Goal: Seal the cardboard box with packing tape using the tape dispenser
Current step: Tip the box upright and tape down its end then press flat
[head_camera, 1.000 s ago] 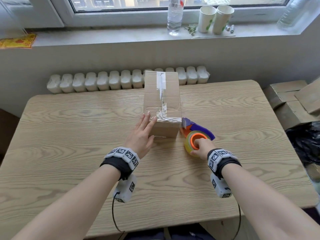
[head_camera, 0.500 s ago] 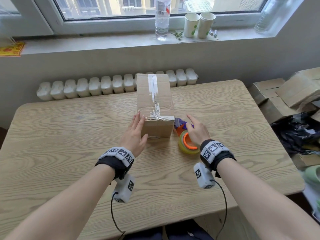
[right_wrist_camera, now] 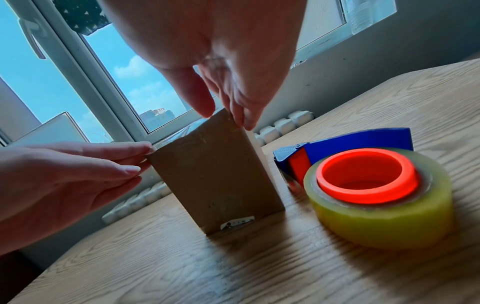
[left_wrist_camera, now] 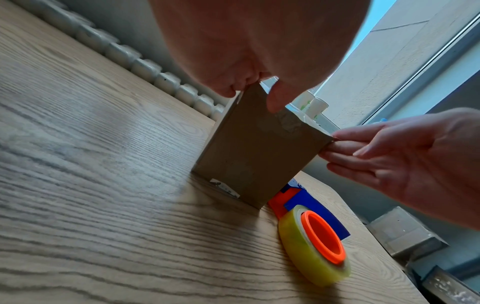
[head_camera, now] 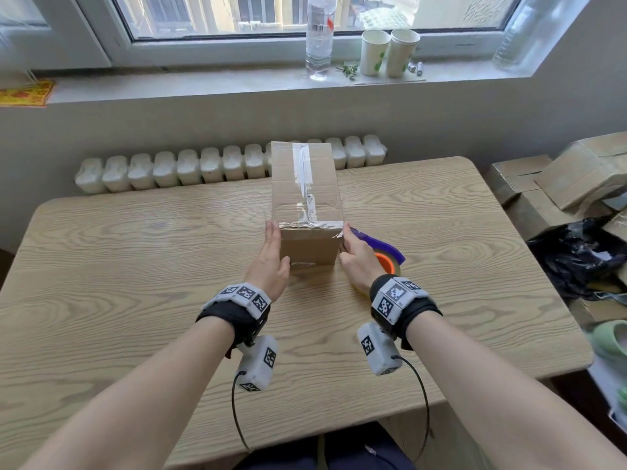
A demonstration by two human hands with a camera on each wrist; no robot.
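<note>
A tall brown cardboard box (head_camera: 307, 198) stands mid-table, with clear tape along its top seam and across its near top edge. My left hand (head_camera: 273, 252) lies flat against the box's left side, fingers straight, thumb on the near face (left_wrist_camera: 275, 102). My right hand (head_camera: 353, 252) presses straight fingers against the box's right near corner (right_wrist_camera: 241, 115). The blue tape dispenser (head_camera: 385, 249), with an orange core and a yellowish roll (right_wrist_camera: 376, 197), lies on its side on the table just right of the box, with no hand on it.
The wooden table (head_camera: 135, 266) ends near my body and at the right. A white radiator (head_camera: 203, 167) runs behind it. A bottle (head_camera: 318, 35) and two paper cups (head_camera: 390, 52) stand on the windowsill. Cardboard boxes (head_camera: 559, 178) and a black bag (head_camera: 576, 256) sit at right.
My right hand let go of the tape dispenser and moved left to the box's right side. My left hand shifted forward along the box's left side. The dispenser stayed on the table.
</note>
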